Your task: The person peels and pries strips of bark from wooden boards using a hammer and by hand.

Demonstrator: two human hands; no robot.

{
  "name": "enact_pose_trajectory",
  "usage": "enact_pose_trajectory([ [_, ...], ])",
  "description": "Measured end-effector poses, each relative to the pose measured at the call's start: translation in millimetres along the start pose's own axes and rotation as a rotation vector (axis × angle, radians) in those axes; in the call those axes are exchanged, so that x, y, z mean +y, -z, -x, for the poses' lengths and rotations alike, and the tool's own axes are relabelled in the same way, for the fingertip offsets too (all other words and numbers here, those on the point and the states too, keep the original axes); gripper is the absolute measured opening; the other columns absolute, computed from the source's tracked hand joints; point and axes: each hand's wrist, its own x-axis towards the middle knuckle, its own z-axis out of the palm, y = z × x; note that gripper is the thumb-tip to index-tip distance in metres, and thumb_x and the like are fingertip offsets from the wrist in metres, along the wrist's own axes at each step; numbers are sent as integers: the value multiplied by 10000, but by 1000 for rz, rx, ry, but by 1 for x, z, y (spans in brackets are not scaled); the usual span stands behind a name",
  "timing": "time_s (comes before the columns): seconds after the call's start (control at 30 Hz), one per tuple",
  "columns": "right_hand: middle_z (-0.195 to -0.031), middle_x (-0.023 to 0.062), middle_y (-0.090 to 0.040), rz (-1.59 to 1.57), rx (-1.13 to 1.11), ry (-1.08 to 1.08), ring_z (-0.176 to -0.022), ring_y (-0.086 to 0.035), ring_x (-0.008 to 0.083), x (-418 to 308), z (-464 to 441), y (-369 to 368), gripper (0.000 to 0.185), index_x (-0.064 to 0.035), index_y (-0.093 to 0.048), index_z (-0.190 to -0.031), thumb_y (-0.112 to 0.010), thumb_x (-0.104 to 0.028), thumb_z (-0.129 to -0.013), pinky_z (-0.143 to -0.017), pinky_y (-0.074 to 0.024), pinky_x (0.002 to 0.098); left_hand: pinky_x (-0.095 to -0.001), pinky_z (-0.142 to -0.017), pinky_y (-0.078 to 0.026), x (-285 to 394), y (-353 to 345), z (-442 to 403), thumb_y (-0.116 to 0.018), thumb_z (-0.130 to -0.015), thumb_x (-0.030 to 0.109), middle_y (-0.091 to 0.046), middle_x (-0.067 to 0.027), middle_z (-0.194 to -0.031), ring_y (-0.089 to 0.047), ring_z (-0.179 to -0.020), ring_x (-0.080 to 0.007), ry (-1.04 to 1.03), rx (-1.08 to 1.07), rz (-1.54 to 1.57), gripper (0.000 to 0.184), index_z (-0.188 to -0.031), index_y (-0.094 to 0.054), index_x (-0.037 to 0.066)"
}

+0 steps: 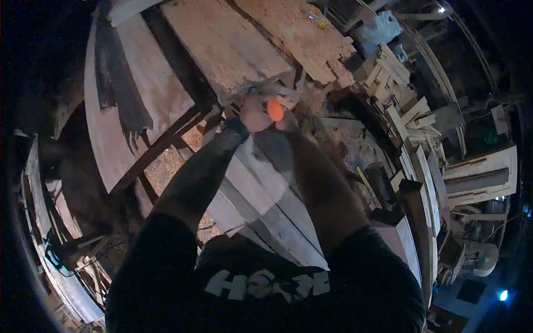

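Both my hands are close together at the near end of a sawdust-covered board [233,44]. My left hand [255,115], with a dark band at the wrist, is closed around a tool with a bright orange rounded end [275,109]. The orange end faces me, and the rest of the tool is hidden, so I cannot tell its kind. Right beside it is my right hand [287,120], its fingers curled and mostly out of sight. What the right hand grips cannot be made out. Long pale planks [261,177] lie below my forearms.
A wide plank with a dark, splintered strip [125,105] lies to the left. Another sawdust-covered board [300,39] is at the back. Offcuts are piled [388,72] at the right, near a pale plastic bag [379,32]. Sawdust [166,169] covers the ground between boards.
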Motion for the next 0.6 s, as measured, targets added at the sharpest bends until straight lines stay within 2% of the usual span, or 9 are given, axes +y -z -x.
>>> enact_pose_trajectory([
  [0.03, -1462, 125, -553, 33, 11, -6, -1333, -528, 262, -7, 2, -2, 499, -40, -476, -1497, -525, -246, -1045, -1120, -446, 402, -402, -758, -563, 3, -1, -2, -852, -814, 263, -706, -126, -883, -697, -827, -281, 5, 3, -28, 344, -1067, -725, 67],
  [0.1, -1459, 127, -557, 88, 17, -17, -1333, -528, 266, -13, 2, -7, 491, -40, -483, -1491, -520, -245, -1046, -1123, -441, 406, -443, -816, -573, -25, -11, -1, -805, -877, 297, -737, -169, -1103, -714, -971, -316, -329, -96, -309, 406, -1192, -704, 61],
  [0.13, -1457, 128, -559, 111, 20, -23, -1333, -529, 268, -18, 2, -9, 487, -40, -487, -1487, -517, -244, -1046, -1125, -439, 408, -424, -768, -579, -36, -28, -12, -853, -786, 277, -724, -167, -924, -721, -870, -277, -392, -8, -169, 416, -1110, -723, 50],
  [0.2, -1454, 130, -563, 164, 22, -37, -1333, -529, 272, -26, 2, -11, 480, -41, -494, -1481, -511, -243, -1046, -1127, -434, 411, -471, -759, -585, -6, -31, -7, -839, -789, 400, -734, -197, -974, -725, -873, -343, -269, 33, -293, 552, -1181, -695, 38],
  [0.3, -1449, 132, -569, 226, 18, -55, -1333, -530, 278, -36, 7, -13, 469, -42, -505, -1472, -503, -240, -1047, -1132, -427, 416, -507, -726, -584, -12, -49, -28, -824, -767, 468, -732, -225, -920, -728, -827, -384, -365, 131, -292, 605, -1158, -686, 28],
  [0.37, -1446, 134, -573, 258, 17, -65, -1333, -531, 282, -39, 11, -11, 463, -42, -512, -1465, -498, -239, -1047, -1135, -423, 420, -489, -773, -581, -11, -65, -47, -790, -798, 357, -727, -226, -944, -723, -843, -378, -261, 14, -455, 457, -1098, -714, 21],
  [0.4, -1444, 135, -575, 275, 21, -67, -1334, -531, 284, -42, 12, -12, 459, -42, -516, -1462, -495, -238, -1047, -1136, -420, 421, -488, -779, -582, -30, -87, -60, -765, -793, 378, -736, -240, -953, -729, -864, -388, -296, 113, -398, 456, -1059, -733, 9],
  [0.5, -1440, 138, -581, 332, 41, -74, -1334, -532, 290, -33, 11, -12, 450, -43, -526, -1453, -487, -236, -1047, -1140, -413, 427, -482, -814, -586, 13, -82, -76, -772, -781, 368, -745, -245, -997, -737, -915, -389, -121, -240, -535, 450, -1047, -741, 7],
  [0.6, -1435, 140, -588, 399, 55, -81, -1334, -533, 296, -44, 10, -17, 442, -44, -537, -1443, -478, -234, -1048, -1144, -406, 432, -478, -850, -590, 24, -95, -88, -704, -831, 305, -744, -243, -1058, -738, -960, -389, -106, -331, -657, 369, -1069, -746, 27],
])
